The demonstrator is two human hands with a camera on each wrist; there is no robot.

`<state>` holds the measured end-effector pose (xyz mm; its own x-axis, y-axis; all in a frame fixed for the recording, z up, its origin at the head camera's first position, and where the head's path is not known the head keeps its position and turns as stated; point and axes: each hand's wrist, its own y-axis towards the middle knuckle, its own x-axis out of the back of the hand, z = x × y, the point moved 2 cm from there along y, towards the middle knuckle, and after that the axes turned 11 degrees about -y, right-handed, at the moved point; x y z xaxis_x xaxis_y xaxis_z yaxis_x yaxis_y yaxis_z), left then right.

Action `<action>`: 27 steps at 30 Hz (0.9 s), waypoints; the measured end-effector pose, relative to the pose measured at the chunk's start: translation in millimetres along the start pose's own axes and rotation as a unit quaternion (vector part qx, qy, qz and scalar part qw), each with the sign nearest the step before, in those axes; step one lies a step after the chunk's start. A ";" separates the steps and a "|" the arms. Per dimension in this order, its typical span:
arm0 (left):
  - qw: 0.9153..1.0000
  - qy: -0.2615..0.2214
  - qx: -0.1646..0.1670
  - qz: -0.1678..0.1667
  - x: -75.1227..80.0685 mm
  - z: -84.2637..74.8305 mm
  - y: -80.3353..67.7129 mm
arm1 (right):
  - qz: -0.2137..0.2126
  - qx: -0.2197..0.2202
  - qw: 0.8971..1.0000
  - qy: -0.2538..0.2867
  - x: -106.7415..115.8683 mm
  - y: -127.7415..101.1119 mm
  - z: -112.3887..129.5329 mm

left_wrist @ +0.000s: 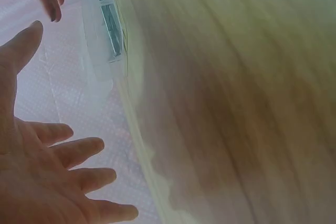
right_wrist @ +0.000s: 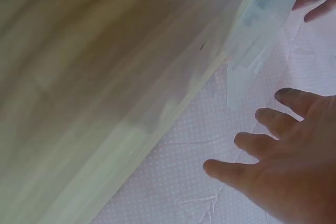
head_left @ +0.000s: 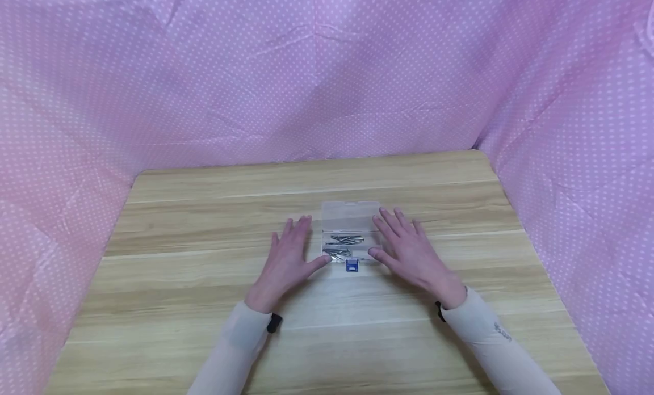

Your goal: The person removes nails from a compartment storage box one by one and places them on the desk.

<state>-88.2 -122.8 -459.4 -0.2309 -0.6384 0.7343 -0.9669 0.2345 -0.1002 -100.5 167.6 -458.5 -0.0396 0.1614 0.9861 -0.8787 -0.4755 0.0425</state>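
Observation:
A clear plastic box (head_left: 364, 253) stands on the table with its see-through lid (head_left: 348, 215) swung back, away from the person. Several thin metal pieces like nails or screws (head_left: 345, 240) lie inside in separate compartments. At the near edge sits a blue latch (head_left: 352, 265). My left hand (head_left: 287, 260) is spread just left of the box, its thumb near the near left corner. On the other side my right hand (head_left: 413, 253) is spread too, its fingertips by the box's right edge; whether they touch it I cannot tell. Both hands hold nothing.
A light wood-grain table (head_left: 194, 281) carries the box near its middle. Pink dotted cloth (head_left: 245, 88) hangs behind the table and along both sides. Each wrist wears a dark band over a pale sleeve (head_left: 240, 332).

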 end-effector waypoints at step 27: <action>0.999 -0.004 0.005 0.039 -11.8 -3.4 14.1 | -0.060 0.049 0.996 0.048 7.2 11.4 14.2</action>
<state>-98.8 -109.6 -467.2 -0.3056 -0.6239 0.7193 -0.9473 0.2753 -0.1636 -104.0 151.0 -448.7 0.0138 0.3013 0.9534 -0.8290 -0.5296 0.1794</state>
